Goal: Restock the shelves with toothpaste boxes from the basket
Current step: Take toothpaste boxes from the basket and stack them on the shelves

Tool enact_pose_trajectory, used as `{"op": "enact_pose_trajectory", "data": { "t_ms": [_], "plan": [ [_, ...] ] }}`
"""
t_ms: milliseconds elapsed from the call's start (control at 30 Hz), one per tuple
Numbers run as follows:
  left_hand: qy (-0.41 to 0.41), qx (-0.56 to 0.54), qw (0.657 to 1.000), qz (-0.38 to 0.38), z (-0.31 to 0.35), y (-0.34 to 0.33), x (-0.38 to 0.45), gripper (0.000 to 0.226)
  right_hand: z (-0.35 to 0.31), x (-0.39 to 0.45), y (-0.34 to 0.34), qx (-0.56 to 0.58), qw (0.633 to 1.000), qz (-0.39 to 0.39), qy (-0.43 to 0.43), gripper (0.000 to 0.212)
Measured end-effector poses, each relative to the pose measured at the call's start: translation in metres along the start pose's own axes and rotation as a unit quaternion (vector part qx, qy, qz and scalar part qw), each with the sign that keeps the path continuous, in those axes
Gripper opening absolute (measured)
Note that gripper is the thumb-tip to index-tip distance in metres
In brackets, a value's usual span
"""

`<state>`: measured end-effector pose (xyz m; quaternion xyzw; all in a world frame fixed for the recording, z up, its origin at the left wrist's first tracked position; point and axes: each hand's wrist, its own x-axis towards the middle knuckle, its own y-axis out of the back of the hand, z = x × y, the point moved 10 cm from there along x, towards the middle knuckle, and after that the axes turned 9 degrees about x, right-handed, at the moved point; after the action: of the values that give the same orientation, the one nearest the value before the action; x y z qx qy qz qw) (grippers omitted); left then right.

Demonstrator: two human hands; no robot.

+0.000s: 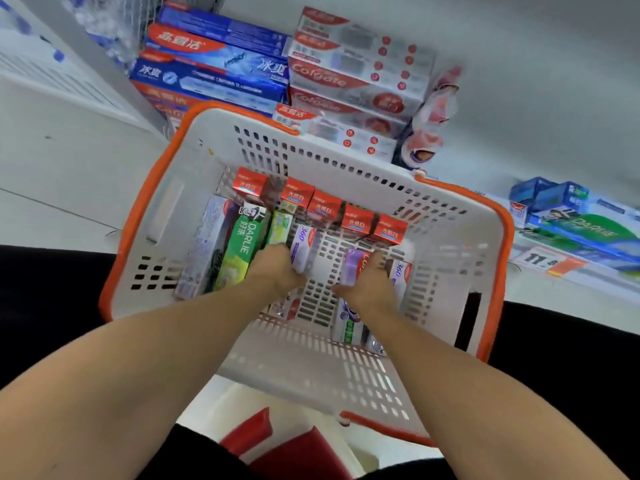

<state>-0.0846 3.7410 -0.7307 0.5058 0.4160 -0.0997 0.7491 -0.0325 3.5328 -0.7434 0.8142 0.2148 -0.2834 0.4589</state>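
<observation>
Both your hands are down inside the white perforated plastic basket with the orange rim (145, 216), which sits in front of the white shelf (519, 109) already stacked with red-and-white and blue toothpaste cartons (349, 81). The stock to move lies on the basket floor: a row of red-topped boxes standing on end (323, 206) along the far wall, a green Darlie box (239, 247) and a grey-silver box (207, 244) leaning at the left. Your left hand (277, 268) has its fingers curled round the near end of a white-and-purple "360" carton (304, 245); the grip looks closed on it, thumb hidden underneath. Your right hand (369, 284) rests over a lilac-and-white carton (351, 268), with fingers bent down onto it; whether they pinch it or only touch I cannot tell, as the fingertips are hidden. Judgement on handling: these are thin card cartons, light and rigid along their length but easily dented at the corners and end flaps, with a glossy print that may slide under a loose hold. Take each across its narrow faces near the middle, not by a flap, and lift clear of the neighbouring boxes and the basket slots before turning towards the shelf.
</observation>
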Motion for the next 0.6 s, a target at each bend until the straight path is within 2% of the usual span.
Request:
{"op": "enact_pose_trajectory", "data": {
  "t_ms": [100,200,300,367,433,467,533,600],
  "plan": [
    [0.006,-0.089,0.994,-0.059,-0.002,0.000,0.002,0.041,-0.003,0.000,-0.006,0.013,1.000,-0.001,-0.014,0.100],
    [-0.006,-0.196,0.969,-0.151,-0.005,-0.008,-0.008,0.044,-0.004,0.001,-0.001,0.086,0.992,-0.042,-0.077,0.106],
    [-0.017,-0.265,0.938,-0.223,-0.007,-0.009,-0.027,0.048,-0.018,-0.016,-0.001,0.201,0.950,-0.175,-0.161,0.088],
    [-0.024,-0.325,0.909,-0.261,-0.003,-0.004,-0.042,0.053,-0.032,-0.032,-0.002,0.197,0.926,-0.279,-0.162,0.086],
    [-0.016,-0.381,0.884,-0.270,-0.001,0.005,-0.052,0.071,-0.044,-0.044,-0.003,0.201,0.905,-0.345,-0.146,0.084],
    [-0.020,-0.393,0.877,-0.274,0.002,0.011,-0.059,0.072,-0.051,-0.050,-0.002,0.210,0.896,-0.366,-0.139,0.082],
    [-0.026,-0.403,0.871,-0.282,0.007,0.022,-0.077,0.052,-0.066,-0.061,0.001,0.234,0.879,-0.397,-0.119,0.063],
    [-0.028,-0.415,0.872,-0.258,0.001,0.038,-0.081,0.046,-0.087,-0.066,0.007,0.256,0.869,-0.415,-0.088,0.044]
  ]
}}
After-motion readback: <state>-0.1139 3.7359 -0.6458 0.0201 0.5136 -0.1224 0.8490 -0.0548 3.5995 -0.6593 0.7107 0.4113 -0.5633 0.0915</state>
